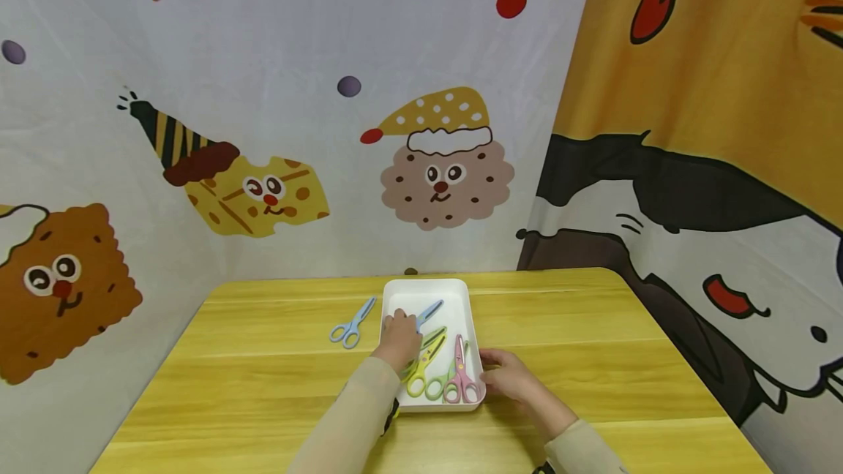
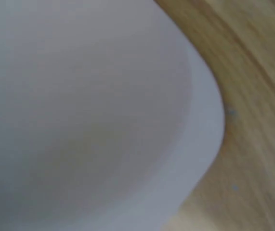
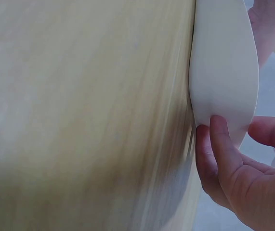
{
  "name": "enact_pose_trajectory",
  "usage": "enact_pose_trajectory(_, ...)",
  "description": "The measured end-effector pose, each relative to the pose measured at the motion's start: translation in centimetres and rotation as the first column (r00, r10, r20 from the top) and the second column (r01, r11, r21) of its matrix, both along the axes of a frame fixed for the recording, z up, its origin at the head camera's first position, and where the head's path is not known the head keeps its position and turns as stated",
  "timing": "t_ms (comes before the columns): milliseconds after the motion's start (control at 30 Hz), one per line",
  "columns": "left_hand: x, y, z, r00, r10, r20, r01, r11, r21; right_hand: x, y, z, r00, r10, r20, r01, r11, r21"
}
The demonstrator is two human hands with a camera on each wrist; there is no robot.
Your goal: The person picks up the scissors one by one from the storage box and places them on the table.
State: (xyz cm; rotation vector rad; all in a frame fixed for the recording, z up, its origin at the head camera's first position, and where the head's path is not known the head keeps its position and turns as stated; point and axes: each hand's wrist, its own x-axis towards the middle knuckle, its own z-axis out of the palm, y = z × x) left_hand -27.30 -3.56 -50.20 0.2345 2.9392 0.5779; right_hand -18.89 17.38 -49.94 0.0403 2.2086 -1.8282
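Note:
In the head view a white tray [image 1: 424, 287] stands on the table with several scissors in it. My left hand [image 1: 398, 339] reaches into its left side, holding blue scissors [image 1: 429, 313] whose handles it covers; the blades point away to the right. Nearer me in the tray lie yellow scissors [image 1: 424, 368], green scissors [image 1: 435, 386] and pink scissors [image 1: 459, 375]. With its fingers on the outer wall and thumb at the rim, my right hand [image 1: 507, 374] holds the tray's right side near the front corner. The left wrist view shows the tray wall [image 2: 195, 144] blurred, without the hand.
Another pair of blue scissors [image 1: 352, 324] lies on the wooden table [image 1: 263, 386], just left of the tray. Behind the table hangs a white cloth [image 1: 283, 42] with cartoon prints, and a patterned cloth [image 1: 593, 93] borders the right side.

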Motion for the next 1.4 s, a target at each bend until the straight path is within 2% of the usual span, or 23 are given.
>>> enact_pose_trajectory(367, -0.16, -0.03, 0.00, 0.996, -0.061, -0.064, 0.051, 0.987, -0.150, 0.03, -0.03, 0.10, 1.000, 0.003, 0.003, -0.003, 1.000, -0.001)
enact_pose_trajectory(600, -0.06, -0.21, 0.43, 0.996, -0.067, -0.060, 0.058, 0.988, -0.140, -0.02, -0.06, 0.12, 1.000, 0.012, -0.002, -0.012, 1.000, 0.021)
enact_pose_trajectory(667, -0.02, -0.23, 0.48, 0.994, -0.078, -0.073, 0.065, 0.984, -0.164, -0.02, -0.04, 0.07, 1.000, 0.015, -0.001, -0.015, 1.000, 0.023)
enact_pose_trajectory(800, 0.06, -0.23, 0.51, 0.994, -0.068, -0.084, 0.055, 0.988, -0.141, -0.03, 0.01, -0.04, 1.000, 0.018, 0.002, -0.018, 1.000, 0.024)
enact_pose_trajectory(1033, 0.11, -0.32, 0.23, 0.996, 0.001, -0.089, -0.004, 0.999, -0.035, 0.00, -0.05, 0.01, 1.000, 0.009, -0.001, -0.009, 1.000, 0.018)
enact_pose_trajectory(1400, -0.16, -0.71, 0.08, 0.987, -0.010, -0.160, 0.014, 1.000, 0.025, -0.02, -0.10, -0.09, 1.000, -0.003, 0.001, 0.003, 1.000, 0.004)
